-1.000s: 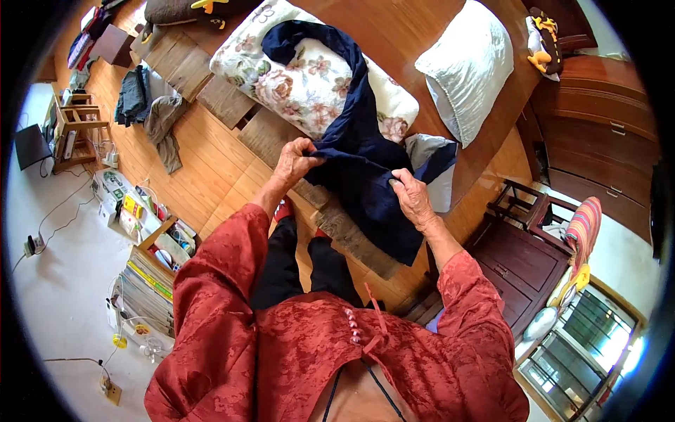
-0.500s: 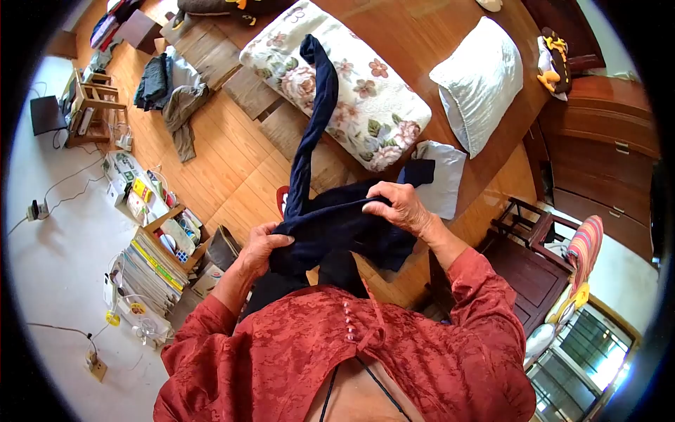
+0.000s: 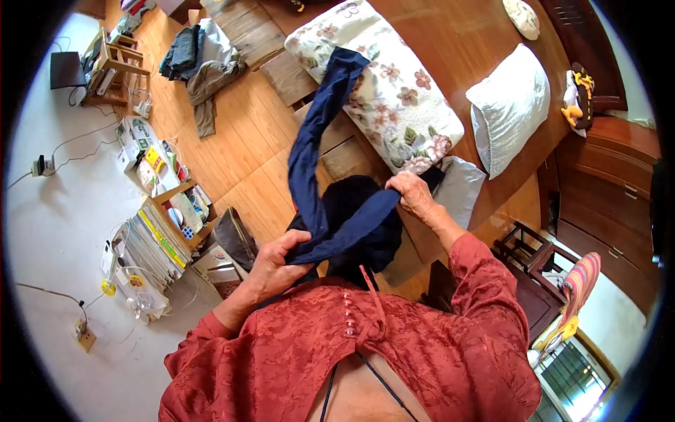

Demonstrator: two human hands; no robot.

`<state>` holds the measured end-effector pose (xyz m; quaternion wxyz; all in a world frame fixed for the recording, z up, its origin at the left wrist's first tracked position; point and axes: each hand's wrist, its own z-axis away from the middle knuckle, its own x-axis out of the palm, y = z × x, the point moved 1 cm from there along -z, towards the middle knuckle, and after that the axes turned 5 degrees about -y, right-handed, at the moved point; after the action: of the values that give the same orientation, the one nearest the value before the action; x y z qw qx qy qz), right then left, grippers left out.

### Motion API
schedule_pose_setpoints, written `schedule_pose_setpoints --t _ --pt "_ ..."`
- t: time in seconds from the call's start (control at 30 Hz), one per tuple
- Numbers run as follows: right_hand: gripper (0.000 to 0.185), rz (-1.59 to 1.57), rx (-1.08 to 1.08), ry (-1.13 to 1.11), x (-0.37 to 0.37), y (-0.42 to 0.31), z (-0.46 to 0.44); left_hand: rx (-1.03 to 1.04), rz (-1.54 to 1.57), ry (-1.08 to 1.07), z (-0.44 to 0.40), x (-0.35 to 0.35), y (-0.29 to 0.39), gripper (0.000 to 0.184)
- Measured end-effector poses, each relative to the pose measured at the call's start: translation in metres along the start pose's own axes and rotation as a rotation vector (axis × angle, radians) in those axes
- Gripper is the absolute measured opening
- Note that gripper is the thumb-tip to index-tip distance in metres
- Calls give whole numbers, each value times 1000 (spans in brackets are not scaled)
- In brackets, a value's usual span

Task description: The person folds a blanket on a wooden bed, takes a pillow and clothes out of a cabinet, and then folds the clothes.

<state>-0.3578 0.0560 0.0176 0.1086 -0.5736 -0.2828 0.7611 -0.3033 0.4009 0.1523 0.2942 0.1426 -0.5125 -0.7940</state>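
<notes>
A dark blue garment (image 3: 365, 224) hangs bunched in front of my body, held between both hands. One long tube of it, like a sleeve or a leg, reaches up over the edge of a folded floral blanket (image 3: 394, 91). My left hand (image 3: 281, 261) pinches the cloth at the lower left, near the base of that tube. With fingers closed, my right hand (image 3: 411, 191) grips the garment's other end beside the blanket's lower corner. Between the hands the fabric is stretched in a slanting band. Its lower folds are bunched, so which part is which I cannot tell.
A white pillow (image 3: 512, 109) lies on the wooden bed (image 3: 450, 35), right of the blanket. Folded clothes (image 3: 184, 53) lie at the upper left. Stacked magazines (image 3: 151, 243) and a dark bag (image 3: 238, 235) stand at my left; a dark wooden chair (image 3: 517, 288) stands at right.
My right hand has moved slightly right and up, pulling the band of cloth taut. My left hand is a little lower and further right. The view has shifted, with surroundings sliding right and down.
</notes>
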Motion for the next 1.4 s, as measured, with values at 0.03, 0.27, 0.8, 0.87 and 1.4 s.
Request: schedule_pose_setpoints --t 0.03,0.27,0.8,0.87,1.4 --pt "20 -59 31 25 -1 -7 -12 -42 46 -19 1 0 7 36" --pt "60 -91 55 104 -20 -37 -102 36 -51 -191 2 0 16 46" --pt "30 -334 -121 -74 10 -11 -93 80 -56 -75 44 -6 40 46" --pt "27 -402 26 -145 0 -11 -57 42 7 -39 57 -7 47 45" --pt "25 -236 191 586 -106 -95 234 269 -787 297 68 81 201 23"
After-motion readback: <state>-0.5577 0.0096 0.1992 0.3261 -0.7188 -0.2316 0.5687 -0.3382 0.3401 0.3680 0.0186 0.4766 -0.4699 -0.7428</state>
